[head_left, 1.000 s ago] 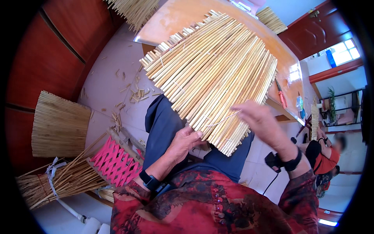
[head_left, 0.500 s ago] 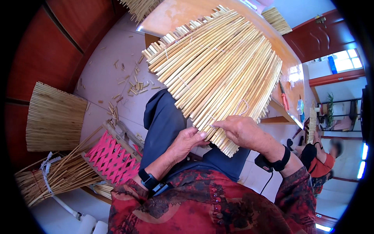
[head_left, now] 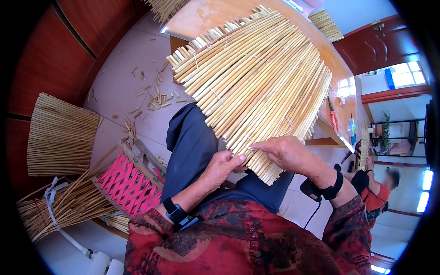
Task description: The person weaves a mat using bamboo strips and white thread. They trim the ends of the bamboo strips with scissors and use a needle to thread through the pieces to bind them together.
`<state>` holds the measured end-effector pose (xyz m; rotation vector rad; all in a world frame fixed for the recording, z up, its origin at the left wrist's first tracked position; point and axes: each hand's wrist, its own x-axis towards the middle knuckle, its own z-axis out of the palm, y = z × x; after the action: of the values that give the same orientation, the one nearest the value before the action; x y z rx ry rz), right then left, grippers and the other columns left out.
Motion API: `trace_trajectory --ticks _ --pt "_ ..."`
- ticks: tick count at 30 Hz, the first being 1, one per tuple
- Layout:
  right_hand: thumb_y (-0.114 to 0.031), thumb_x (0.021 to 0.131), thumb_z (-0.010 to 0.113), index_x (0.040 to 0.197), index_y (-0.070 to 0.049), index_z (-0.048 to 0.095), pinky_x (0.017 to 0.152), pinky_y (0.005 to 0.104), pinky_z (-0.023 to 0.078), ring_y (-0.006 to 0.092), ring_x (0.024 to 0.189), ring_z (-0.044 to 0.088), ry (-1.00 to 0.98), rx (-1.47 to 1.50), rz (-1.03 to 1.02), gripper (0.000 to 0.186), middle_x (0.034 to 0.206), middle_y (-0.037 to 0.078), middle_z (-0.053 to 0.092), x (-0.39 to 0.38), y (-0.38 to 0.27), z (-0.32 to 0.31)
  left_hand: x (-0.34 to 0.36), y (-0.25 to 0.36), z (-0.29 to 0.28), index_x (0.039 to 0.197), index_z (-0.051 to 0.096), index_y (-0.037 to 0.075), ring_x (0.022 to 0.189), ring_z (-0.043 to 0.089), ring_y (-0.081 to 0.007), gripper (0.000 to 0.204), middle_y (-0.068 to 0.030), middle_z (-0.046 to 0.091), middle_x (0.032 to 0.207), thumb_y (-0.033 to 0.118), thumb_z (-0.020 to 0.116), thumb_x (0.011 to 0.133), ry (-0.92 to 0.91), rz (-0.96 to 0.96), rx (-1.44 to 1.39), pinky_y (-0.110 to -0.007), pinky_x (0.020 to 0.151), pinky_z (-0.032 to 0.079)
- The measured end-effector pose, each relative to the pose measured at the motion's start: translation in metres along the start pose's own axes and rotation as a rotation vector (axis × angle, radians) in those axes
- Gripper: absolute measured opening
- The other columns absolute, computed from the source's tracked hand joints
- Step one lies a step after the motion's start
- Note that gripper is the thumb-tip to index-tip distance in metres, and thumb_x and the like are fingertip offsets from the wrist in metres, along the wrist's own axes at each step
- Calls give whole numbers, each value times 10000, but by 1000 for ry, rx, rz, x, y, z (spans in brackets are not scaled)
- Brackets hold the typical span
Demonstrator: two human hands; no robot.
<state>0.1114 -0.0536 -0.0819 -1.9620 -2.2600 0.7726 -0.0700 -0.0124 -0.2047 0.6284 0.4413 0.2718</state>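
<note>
A fan-shaped mat of straw-coloured stalks slopes from the table down toward my lap, stitched across in places with white thread. My left hand is closed on its near-left edge, thumb on top and the other fingers partly out of sight beneath. Over the near end, my right hand has its fingers closed, with the index fingertip at a white thread crossing the stalks. A loop of that white thread stands up just beyond the knuckles. Whether a needle is in the right hand is hidden.
The mat's far part rests on a glossy wooden table, where red-handled pliers lie at the right. Cut stalk pieces litter the floor. At left stand another mat, a stalk bundle and a pink-laced stool. Another person sits far right.
Both hands keep almost the same place on the mat. The view has shifted slightly, so the surroundings sit a little further left.
</note>
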Motion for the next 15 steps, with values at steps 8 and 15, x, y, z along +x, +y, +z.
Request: trace_trajectory --ticks 8,15 --pt "-81 768 530 1045 -124 625 584 387 501 302 672 621 -69 39 11 296 753 141 635 3 2 -5 -1 1 2 1043 564 -49 820 583 -109 345 -72 606 944 260 547 889 42 -20 -12 -247 752 490" --pt "-83 775 541 1060 -138 620 623 378 502 297 720 622 -136 5 40 301 818 130 643 5 3 -8 0 -1 1 1037 563 -59 810 585 -113 370 -82 608 933 279 548 887 45 -13 -8 -244 738 488"
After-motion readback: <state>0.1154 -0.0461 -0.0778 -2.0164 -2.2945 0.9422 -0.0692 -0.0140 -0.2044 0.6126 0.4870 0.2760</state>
